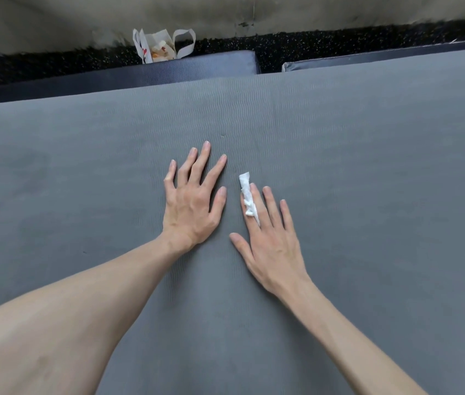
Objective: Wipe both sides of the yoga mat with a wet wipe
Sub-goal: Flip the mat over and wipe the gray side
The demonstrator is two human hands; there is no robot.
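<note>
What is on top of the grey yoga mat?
Both hands lie flat on the yoga mat: left hand bare, right hand with a twisted wet wipe by its fingers. The mat beneath them is hidden.

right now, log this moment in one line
left hand flat on yoga mat | right hand flat, wet wipe pinned at index finger
</note>
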